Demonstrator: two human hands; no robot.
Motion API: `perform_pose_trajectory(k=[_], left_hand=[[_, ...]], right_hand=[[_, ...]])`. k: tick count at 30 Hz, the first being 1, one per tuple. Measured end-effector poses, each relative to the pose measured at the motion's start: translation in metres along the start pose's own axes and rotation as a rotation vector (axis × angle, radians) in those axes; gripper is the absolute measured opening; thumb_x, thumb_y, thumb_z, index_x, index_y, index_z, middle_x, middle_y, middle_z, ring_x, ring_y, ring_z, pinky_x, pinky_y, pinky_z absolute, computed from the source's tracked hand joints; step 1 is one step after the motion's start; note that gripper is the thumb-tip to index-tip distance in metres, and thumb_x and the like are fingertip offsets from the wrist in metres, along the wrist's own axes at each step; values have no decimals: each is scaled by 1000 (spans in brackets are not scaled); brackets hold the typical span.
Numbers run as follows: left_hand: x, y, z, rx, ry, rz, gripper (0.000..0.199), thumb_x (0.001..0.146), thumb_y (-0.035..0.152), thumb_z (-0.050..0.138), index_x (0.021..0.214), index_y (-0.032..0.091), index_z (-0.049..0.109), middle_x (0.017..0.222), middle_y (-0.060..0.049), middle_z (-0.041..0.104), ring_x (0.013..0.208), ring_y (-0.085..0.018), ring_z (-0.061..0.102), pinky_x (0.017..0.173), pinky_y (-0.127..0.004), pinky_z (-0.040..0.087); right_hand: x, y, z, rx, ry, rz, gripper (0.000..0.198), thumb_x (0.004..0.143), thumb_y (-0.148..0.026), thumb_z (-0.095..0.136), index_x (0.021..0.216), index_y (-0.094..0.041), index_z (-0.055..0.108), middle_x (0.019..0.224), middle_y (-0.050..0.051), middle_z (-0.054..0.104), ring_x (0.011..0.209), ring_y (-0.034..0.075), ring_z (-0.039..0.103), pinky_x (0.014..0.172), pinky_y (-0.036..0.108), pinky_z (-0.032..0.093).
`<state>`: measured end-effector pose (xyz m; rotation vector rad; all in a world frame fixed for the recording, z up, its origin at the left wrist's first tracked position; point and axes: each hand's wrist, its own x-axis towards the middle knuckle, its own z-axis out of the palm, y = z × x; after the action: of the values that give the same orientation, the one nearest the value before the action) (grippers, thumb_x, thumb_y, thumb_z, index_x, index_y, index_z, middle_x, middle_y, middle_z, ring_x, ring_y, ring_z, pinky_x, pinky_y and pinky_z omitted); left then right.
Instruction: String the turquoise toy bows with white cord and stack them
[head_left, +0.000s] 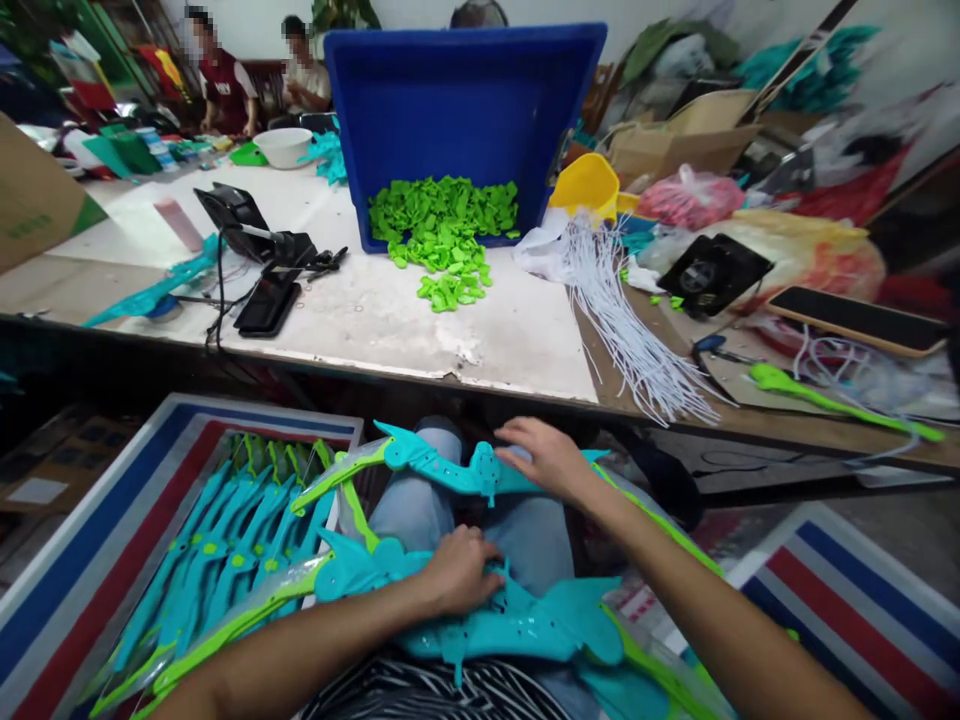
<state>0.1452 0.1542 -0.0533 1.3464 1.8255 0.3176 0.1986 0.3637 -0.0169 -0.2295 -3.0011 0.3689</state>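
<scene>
Two teal toy bows with lime-green limbs lie across my lap. My left hand [463, 572] is curled over the middle of the nearer toy bow [517, 632], fingers bent round its grip area. Beyond it, the farther toy bow [442, 468] rests across my knees. My right hand [541, 458] is over this bow just right of its raised centre piece, with fingers stretched and slightly apart. Part of that bow is hidden behind the hand. Clear plastic film covers parts of the green limbs.
A striped-lined box [180, 440] at left holds several toy bows; another striped box [847, 590] stands at right. On the table [360, 330], a blue crate [465, 110] spills green pieces [450, 225]. White cords [630, 320] hang over its edge. Two people sit beyond.
</scene>
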Motion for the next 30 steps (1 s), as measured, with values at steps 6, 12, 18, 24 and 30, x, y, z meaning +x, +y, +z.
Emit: perform_pose_trajectory(k=[6,12,18,24,30], left_hand=[[-11,-13,-35,-58,220,175,33,83,29,59,115,22,62,119,-9,58,113,-24,52,99,-38,44],[40,-30,-83,184,308,103,59,83,35,59,136,16,40,129,-17,52,119,-31,50,100,-46,42],[76,-23,-76,364,48,58,86,77,40,67,143,5,25,113,-22,63,108,-33,59,95,-45,42],[70,-25,-74,401,132,116,81,80,36,66,144,7,26,112,-21,64,107,-32,59,93,-44,42],[74,-16,-81,407,82,68,84,81,42,62,145,4,23,116,-23,63,109,-33,59,94,-44,42]], right_hand=[[147,41,-39,-64,195,315,33,92,-18,40,115,-13,63,117,15,57,109,28,46,95,39,39],[232,70,-27,-90,237,453,30,90,-27,49,115,-14,61,126,17,50,114,32,38,91,43,37],[206,63,-32,-104,197,357,24,93,-22,42,105,-12,61,112,16,60,105,27,48,88,37,37],[133,88,-75,62,-97,335,26,89,-23,43,94,-15,67,83,6,68,76,18,58,70,26,39],[115,109,-89,-34,-328,229,20,82,-17,56,91,-16,73,87,6,69,79,18,60,71,26,40]])
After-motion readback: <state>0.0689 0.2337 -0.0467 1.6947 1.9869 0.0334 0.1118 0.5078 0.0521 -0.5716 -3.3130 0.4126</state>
